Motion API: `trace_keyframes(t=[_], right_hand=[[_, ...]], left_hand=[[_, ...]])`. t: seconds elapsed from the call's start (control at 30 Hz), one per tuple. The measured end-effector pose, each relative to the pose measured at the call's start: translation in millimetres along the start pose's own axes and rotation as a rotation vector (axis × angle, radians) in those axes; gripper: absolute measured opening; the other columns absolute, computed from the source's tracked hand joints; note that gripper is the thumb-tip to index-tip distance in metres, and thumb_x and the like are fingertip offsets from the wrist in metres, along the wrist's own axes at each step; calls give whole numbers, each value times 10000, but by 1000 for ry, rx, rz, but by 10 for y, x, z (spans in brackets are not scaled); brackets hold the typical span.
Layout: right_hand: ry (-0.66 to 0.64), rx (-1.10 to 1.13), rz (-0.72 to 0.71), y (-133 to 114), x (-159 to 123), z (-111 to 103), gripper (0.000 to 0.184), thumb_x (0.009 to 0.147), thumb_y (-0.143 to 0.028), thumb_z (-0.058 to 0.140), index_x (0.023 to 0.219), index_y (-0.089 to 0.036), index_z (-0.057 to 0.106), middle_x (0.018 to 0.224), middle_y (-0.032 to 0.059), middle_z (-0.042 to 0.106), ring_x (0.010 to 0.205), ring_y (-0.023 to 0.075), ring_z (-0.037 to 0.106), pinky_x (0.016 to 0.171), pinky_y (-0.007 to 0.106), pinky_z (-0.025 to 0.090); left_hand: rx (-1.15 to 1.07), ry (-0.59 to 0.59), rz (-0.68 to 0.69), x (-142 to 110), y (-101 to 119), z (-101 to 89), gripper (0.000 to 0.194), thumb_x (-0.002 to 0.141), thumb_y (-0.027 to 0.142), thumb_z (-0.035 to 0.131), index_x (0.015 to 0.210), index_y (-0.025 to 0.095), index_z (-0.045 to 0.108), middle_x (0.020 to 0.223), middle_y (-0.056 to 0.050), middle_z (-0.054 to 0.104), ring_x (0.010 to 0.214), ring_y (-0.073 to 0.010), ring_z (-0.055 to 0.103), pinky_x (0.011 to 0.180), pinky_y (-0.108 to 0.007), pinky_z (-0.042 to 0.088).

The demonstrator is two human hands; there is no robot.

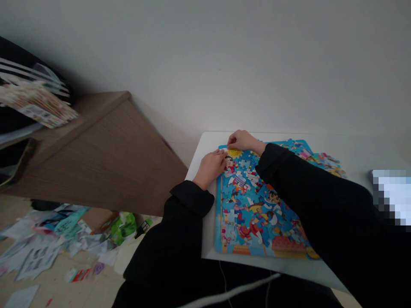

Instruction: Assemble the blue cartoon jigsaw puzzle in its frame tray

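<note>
A jigsaw puzzle of bright cartoon figures on a blue ground (253,209) lies on a white table (205,147), partly assembled with gaps in it. My left hand (210,168) rests at the puzzle's upper left edge, its fingertips near a piece showing a cartoon face (229,163). My right hand (243,140) reaches over the top edge, its fingers close to a yellow sun piece (235,153). Both sets of fingertips nearly meet there. I cannot tell whether either hand grips a piece. Loose puzzle pieces (321,160) lie in a heap at the upper right.
A brown wood-grain furniture panel (109,154) slants in at the left, with a stack of papers (37,105) on it. Paper scraps and a green plastic bag (123,227) litter the floor below. A pixelated patch (393,196) covers something at the right. The wall rises behind.
</note>
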State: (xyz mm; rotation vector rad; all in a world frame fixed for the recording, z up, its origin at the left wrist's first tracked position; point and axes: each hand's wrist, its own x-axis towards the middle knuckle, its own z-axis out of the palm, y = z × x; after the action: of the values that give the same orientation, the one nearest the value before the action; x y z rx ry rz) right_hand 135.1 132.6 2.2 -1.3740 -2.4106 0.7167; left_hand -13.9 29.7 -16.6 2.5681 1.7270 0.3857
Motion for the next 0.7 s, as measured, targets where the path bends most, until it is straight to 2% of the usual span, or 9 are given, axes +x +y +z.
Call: trace_keyframes(t=[0.13,0.3,0.47,0.57,0.7], right_hand=[[19,-26,-73,51,-158,-177,183,768,-167,613,884,-163,755,827,57,733,754,162,647,712,255,450],[7,-271,-297,257,-446,-381,270,846,-255,523,1009,-180,725,943,66,731,846,197,654,774,306,455],[-100,-452,-425,374,-636,-313,329,910,-297,425,1107,-219,677,1118,55,691,988,216,631,807,342,477],[-80,-515,-483,324,-732,-242,353,936,-309,389,1150,-204,650,1197,81,650,1066,236,597,804,356,488],[-78,-521,-556,225,-899,-194,360,951,-329,391,1181,-183,627,1177,94,652,1042,226,606,795,341,494]], left_hand=[[-39,22,-37,-6,-19,29,287,899,180,464,1126,174,641,1236,-77,634,1195,-213,558,1010,-356,452],[-149,73,-108,-7,-35,64,260,899,194,494,1088,186,671,1206,-60,655,1181,-197,571,1009,-336,451],[-217,113,-159,-9,-63,81,239,891,199,516,1058,233,683,1167,-26,678,1067,-185,639,943,-322,488],[-231,120,-175,-12,-79,84,249,877,196,538,1080,234,676,1120,-24,699,967,-181,673,893,-309,508],[-244,125,-177,-16,-86,79,269,868,191,551,1109,185,669,1078,-52,713,930,-203,680,873,-328,515]])
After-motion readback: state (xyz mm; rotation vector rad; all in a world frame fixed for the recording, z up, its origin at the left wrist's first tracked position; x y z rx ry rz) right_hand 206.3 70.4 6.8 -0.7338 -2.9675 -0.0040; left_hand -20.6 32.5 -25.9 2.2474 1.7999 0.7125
